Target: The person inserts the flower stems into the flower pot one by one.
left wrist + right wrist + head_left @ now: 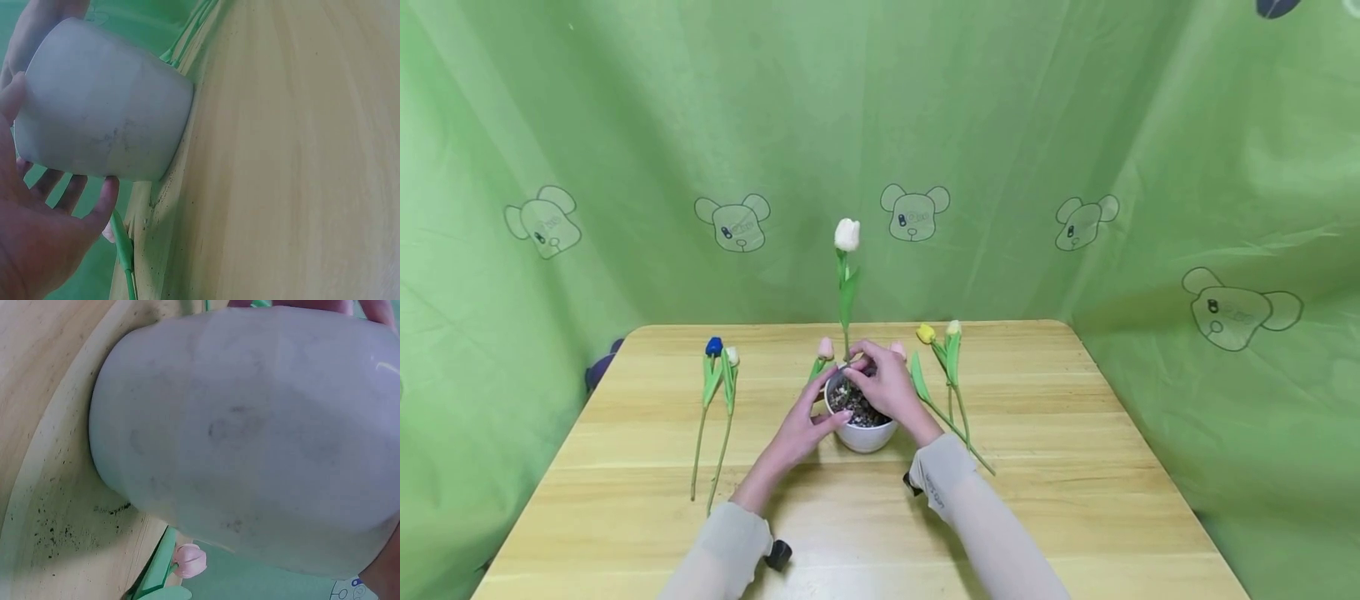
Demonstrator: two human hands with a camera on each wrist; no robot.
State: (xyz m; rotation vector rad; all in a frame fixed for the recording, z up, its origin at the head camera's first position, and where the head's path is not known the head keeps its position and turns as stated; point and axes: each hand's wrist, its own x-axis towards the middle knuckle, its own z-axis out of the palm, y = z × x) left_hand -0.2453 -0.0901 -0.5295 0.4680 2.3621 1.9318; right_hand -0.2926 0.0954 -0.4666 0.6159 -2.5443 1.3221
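Observation:
A white pot [867, 437] with dark soil [859, 410] stands on the table. My left hand [801, 429] holds its left side, thumb at the front rim and fingers spread round the wall, as the left wrist view shows too. A white tulip [847, 236] rises upright from the pot's back left. Over the soil, my right hand [887, 385] pinches the low part of its stem between thumb and fingers. The stem's lower end is partly hidden by the hands. In the right wrist view the pot wall [250, 437] covers most of that hand.
On the left of the wooden table [1037, 517] lie a blue tulip [713, 346] and a white one [732, 357]. Pink tulips [826, 348] lie behind the pot. To its right are a yellow tulip [926, 333] and a pale one [953, 328]. Soil crumbs [56, 534] dot the wood.

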